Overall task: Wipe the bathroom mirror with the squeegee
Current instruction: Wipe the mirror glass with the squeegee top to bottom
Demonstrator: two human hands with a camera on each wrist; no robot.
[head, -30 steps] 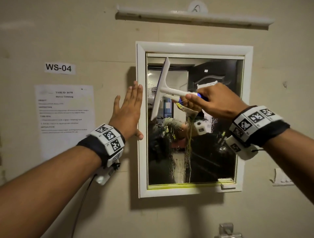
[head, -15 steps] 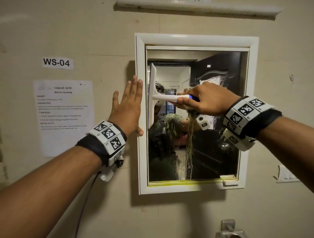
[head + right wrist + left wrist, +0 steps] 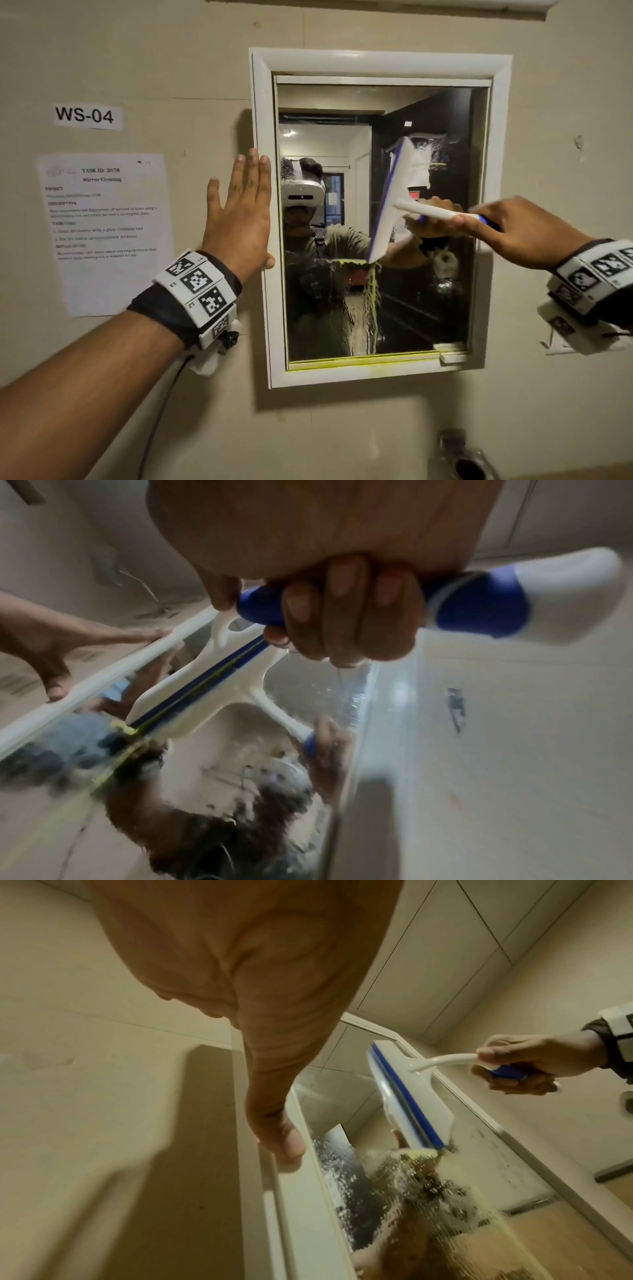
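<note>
- While the right hand [image 3: 513, 229] has its fingers [image 3: 346, 615] curled tight round the blue-and-white handle of the squeegee [image 3: 394, 198], the blade lies against the glass of the mirror [image 3: 325, 308], right of the mirror's middle and in its upper half.
- Blade's long axis runs close to vertical, tilted a little with its top leaning right; the handle sticks out sideways from it toward the mirror's right frame edge, so the gripping hand sits right of the blade and the unwiped glass on that side lies between blade and frame.
- Judging by this, the stroke in hand is a sideways pass — the glass left of the blade looks clear, while droplets show right of the blade's top.
- Below the blade's lower end, yellowish streaks [image 3: 371, 301] and runs of wet reach down to the mirror's bottom edge; that lower half probably needs further passes.
- Left hand [image 3: 239, 219] is flat and spread on the wall just beside the mirror's left frame, thumb [image 3: 284, 1139] touching the frame — it holds nothing and is well clear of the blade.
- Left of the mirror hang a printed sheet [image 3: 102, 233] and a "WS-04" label [image 3: 85, 114]; a metal fitting [image 3: 462, 459] shows below it.
- Nothing stands in the blade's way except the frame's inner lip at the mirror's right side.
</note>
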